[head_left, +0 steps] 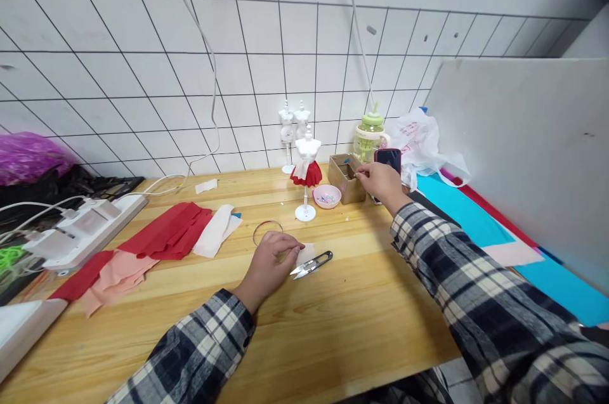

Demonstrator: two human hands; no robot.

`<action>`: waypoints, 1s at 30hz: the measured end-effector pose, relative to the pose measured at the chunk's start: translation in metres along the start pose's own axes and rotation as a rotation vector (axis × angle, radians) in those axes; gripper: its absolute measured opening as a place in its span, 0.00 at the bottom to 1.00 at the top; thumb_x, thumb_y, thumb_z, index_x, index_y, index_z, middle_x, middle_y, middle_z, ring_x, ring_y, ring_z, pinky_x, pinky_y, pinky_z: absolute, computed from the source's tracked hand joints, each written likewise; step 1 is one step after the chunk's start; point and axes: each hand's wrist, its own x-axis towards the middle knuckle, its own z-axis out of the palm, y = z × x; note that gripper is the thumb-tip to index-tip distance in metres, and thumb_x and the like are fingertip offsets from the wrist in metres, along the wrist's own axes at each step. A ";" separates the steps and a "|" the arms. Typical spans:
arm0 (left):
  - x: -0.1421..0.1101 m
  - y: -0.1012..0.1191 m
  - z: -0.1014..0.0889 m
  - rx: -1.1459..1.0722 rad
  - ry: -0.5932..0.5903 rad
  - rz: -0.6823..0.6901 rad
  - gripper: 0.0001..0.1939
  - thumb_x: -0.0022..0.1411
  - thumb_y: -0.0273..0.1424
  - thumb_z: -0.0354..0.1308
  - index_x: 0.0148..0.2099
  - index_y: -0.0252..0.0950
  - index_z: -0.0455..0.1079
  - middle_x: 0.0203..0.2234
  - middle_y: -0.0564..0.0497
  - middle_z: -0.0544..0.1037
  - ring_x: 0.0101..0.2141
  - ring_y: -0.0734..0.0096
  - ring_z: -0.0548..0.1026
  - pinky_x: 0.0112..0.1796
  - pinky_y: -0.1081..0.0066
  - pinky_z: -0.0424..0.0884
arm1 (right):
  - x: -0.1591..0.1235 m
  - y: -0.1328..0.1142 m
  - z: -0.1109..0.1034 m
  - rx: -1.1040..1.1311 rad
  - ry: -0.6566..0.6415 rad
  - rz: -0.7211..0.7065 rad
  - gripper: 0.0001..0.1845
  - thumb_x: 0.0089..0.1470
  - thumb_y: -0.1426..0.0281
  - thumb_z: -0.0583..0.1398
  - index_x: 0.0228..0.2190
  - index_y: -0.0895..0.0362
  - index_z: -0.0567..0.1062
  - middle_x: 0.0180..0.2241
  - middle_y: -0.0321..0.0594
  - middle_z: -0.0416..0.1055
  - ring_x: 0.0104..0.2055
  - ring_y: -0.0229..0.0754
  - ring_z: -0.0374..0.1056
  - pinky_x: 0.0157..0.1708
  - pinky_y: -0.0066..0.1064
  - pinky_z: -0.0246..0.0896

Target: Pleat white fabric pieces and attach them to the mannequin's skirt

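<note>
My left hand [272,264] rests low over the table with its fingertips pressed together. A bit of red shows at the tips, and a small pale cloth piece [307,253] lies right beside them. Thread snips [314,264] with a black handle lie just to the right of that hand. My right hand [381,182] reaches to the rim of a small cardboard box [354,192], its fingers pinched; what they hold is too small to tell. Left of the box stands a white mini dress form [308,149] wearing a red skirt [307,174] with a white strip.
A pink bowl [328,196] of small beads sits near the box. Behind are a green-lidded bottle [370,137] and a phone [389,158]. Red cloth [166,233], a metal ring [268,222] and a power strip [95,226] lie left; blue fabric [466,207] lies right.
</note>
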 end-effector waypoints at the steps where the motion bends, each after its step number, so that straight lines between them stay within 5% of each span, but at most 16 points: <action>1: 0.000 -0.001 0.000 0.000 0.000 -0.001 0.11 0.63 0.31 0.55 0.35 0.40 0.79 0.33 0.50 0.82 0.38 0.64 0.75 0.44 0.60 0.67 | -0.002 0.000 0.002 -0.010 -0.001 -0.001 0.15 0.57 0.63 0.55 0.40 0.48 0.82 0.40 0.39 0.79 0.40 0.46 0.73 0.34 0.32 0.60; 8: -0.001 -0.001 0.001 -0.004 -0.003 -0.017 0.11 0.63 0.32 0.55 0.35 0.40 0.79 0.33 0.49 0.82 0.39 0.63 0.76 0.45 0.61 0.68 | -0.023 0.001 0.015 -0.046 0.012 -0.061 0.20 0.59 0.68 0.52 0.48 0.50 0.79 0.47 0.41 0.77 0.46 0.46 0.72 0.39 0.32 0.64; 17: 0.001 0.000 0.000 -0.005 -0.016 -0.039 0.11 0.62 0.33 0.55 0.35 0.41 0.79 0.34 0.49 0.82 0.39 0.62 0.76 0.46 0.59 0.69 | -0.048 0.008 0.028 -0.051 -0.002 -0.090 0.29 0.62 0.68 0.51 0.64 0.51 0.60 0.46 0.43 0.76 0.43 0.47 0.72 0.37 0.32 0.63; 25: -0.001 0.000 0.002 -0.049 -0.025 -0.106 0.11 0.62 0.34 0.54 0.35 0.40 0.79 0.34 0.49 0.82 0.40 0.63 0.76 0.47 0.59 0.70 | -0.065 0.010 0.045 -0.013 0.031 -0.064 0.35 0.62 0.70 0.50 0.68 0.53 0.48 0.45 0.46 0.76 0.40 0.49 0.73 0.33 0.33 0.64; 30: 0.001 -0.002 0.003 -0.051 -0.039 -0.119 0.12 0.62 0.33 0.54 0.35 0.40 0.79 0.34 0.49 0.82 0.40 0.62 0.76 0.47 0.59 0.70 | -0.069 0.014 0.045 0.006 -0.015 -0.060 0.35 0.62 0.70 0.50 0.68 0.52 0.49 0.44 0.45 0.77 0.39 0.48 0.73 0.33 0.33 0.64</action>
